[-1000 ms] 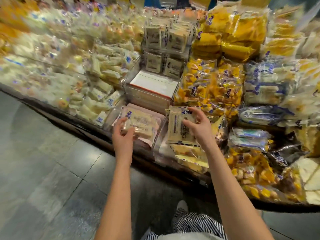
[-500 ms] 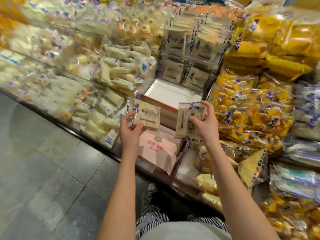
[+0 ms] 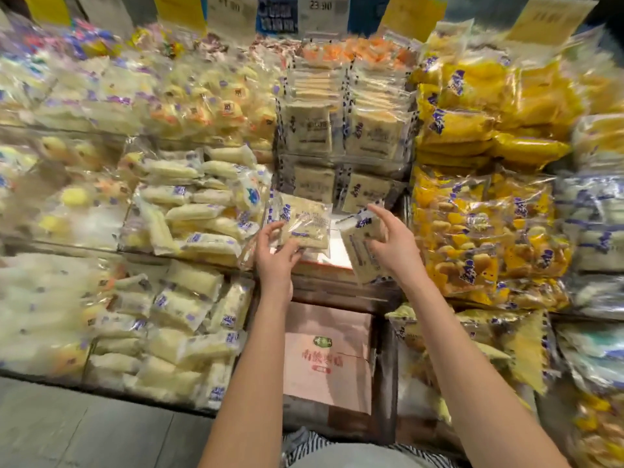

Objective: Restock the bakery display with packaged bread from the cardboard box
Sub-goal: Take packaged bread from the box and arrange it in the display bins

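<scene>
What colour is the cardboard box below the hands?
The box is pale pink, with red lettering and a small green logo; the head view shows it.

Two flat, clear-wrapped packets of pale bread with purple print. The left packet (image 3: 302,226), face up and tilted, is pinched at its near edge by your left hand (image 3: 273,261). The right packet (image 3: 363,248), turned more on edge, is gripped by your right hand (image 3: 395,248). Both are just in front of the matching stacked packets (image 3: 344,130). The pinkish cardboard box (image 3: 326,359) lies between your forearms, printed flap up.
</scene>
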